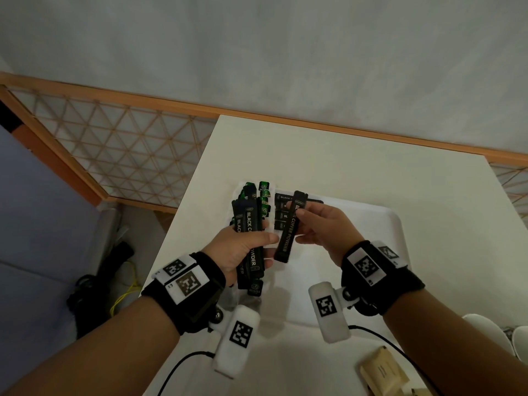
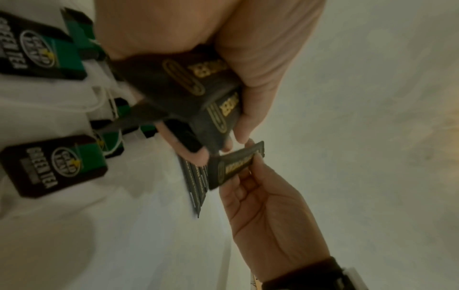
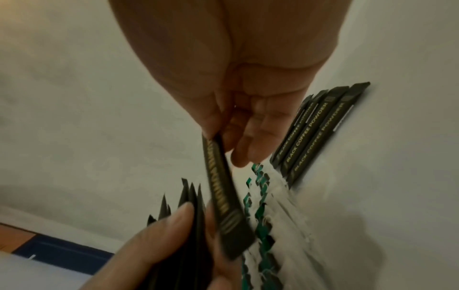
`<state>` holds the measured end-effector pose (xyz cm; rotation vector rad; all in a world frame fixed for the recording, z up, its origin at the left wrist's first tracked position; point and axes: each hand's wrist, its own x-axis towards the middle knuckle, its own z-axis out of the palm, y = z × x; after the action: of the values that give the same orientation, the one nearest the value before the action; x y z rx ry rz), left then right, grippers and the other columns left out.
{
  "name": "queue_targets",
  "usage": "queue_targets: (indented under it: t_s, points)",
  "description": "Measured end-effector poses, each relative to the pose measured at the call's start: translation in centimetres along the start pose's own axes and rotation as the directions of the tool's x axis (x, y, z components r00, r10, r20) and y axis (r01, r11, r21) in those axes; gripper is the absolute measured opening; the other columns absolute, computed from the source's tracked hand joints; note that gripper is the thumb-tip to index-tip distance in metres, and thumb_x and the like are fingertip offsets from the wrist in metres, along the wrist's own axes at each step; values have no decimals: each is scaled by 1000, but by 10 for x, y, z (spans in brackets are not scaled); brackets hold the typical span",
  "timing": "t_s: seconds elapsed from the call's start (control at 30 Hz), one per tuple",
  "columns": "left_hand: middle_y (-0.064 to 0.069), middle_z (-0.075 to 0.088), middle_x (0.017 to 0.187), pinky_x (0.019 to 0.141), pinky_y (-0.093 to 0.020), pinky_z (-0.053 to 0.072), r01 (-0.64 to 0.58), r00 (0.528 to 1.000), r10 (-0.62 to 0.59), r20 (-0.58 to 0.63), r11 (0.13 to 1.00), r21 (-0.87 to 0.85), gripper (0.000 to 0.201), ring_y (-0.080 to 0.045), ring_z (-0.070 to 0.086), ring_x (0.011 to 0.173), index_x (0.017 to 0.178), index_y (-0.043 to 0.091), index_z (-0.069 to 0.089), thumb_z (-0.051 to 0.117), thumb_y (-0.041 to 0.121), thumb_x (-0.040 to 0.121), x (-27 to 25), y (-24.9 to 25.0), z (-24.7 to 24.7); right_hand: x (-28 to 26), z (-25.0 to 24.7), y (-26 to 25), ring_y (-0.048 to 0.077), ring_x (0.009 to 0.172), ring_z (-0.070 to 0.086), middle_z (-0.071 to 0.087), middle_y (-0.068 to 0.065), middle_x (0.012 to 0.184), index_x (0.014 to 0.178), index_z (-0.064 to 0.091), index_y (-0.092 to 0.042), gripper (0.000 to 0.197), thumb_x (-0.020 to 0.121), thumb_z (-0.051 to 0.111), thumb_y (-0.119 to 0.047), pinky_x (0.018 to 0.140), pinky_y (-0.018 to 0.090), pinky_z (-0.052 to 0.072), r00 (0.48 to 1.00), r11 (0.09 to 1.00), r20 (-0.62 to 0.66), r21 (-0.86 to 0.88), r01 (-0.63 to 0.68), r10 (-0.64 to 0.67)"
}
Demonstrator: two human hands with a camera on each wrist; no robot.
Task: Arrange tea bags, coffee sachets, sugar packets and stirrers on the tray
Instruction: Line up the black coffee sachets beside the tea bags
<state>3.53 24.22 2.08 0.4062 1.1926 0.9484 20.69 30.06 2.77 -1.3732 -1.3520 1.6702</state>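
My left hand grips a bundle of black coffee sachets above the white tray. My right hand pinches one black coffee sachet between thumb and fingers, just right of the bundle. Several black coffee sachets lie side by side on the tray beyond the hands. Green tea bags with strings lie in a row on the tray to their left, partly hidden by the bundle.
The tray sits on a white table. Brown paper packets lie near the table's front right. A wooden lattice screen stands to the left; cables and a black object lie on the floor below.
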Motion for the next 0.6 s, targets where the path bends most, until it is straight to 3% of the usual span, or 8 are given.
queue_targets:
  t_s: [0.07,0.13,0.2,0.23,0.3,0.43,0.53,0.6]
  points:
    - [-10,62,79,56,-31,56,10,1000,-11,-21,1000,-22,23,-21,63,62,100,10,62,67,-2,80,1,-2,-1,3,-3,3,12,62,62,66,1,75,104,66,-12,23,97,44,-8,65,29,55,999,999,-39,-34,-5,3]
    - [-10,59,76,55,-31,55,17,999,-18,-32,999,-41,20,-20,60,61,98,11,61,65,-1,82,2,-2,-3,8,-10,8,10,66,55,61,-5,75,107,66,-14,26,96,44,-8,63,22,47,996,934,-66,-356,35,-63]
    - [-9,57,75,53,-31,54,21,999,-22,-37,999,-41,18,-21,57,62,98,10,62,62,0,84,2,-1,-3,13,-15,16,13,84,57,64,-6,92,116,66,-16,30,95,45,-12,74,21,40,994,696,9,-714,80,-105]
    - [-8,56,74,53,-31,54,23,999,-24,-38,999,-36,17,-20,56,63,98,10,63,61,-1,84,3,0,-3,14,-16,18,16,97,58,66,-3,106,119,65,-19,32,95,45,-14,82,21,39,996,595,40,-799,83,-85]
    - [-8,55,72,53,-30,55,26,999,-27,-36,999,-28,18,-19,55,63,98,9,64,59,-2,85,3,1,-3,16,-17,24,19,111,55,62,-1,120,121,64,-23,34,95,44,-14,89,23,38,997,509,69,-857,79,-38]
    - [-7,54,71,53,-29,55,32,998,-33,-46,999,-24,20,-18,53,61,97,10,65,58,-3,85,5,1,-3,22,-17,31,19,105,58,61,-2,106,115,67,-28,30,94,48,-17,82,22,38,996,490,61,-868,84,-62]
    - [-8,55,69,53,-29,56,24,998,-25,-54,1000,-12,18,-19,55,58,97,8,64,59,-4,84,6,1,-4,23,-20,32,17,97,57,57,-5,99,110,68,-30,26,90,56,-19,82,24,41,990,539,-19,-840,59,-138]
    - [-11,57,71,52,-30,56,22,998,-20,-66,1000,22,14,-21,58,56,95,5,63,63,-2,83,6,2,-5,19,-24,31,14,93,56,56,-7,96,103,69,-30,20,87,60,-22,79,23,40,991,517,-47,-855,24,-123]
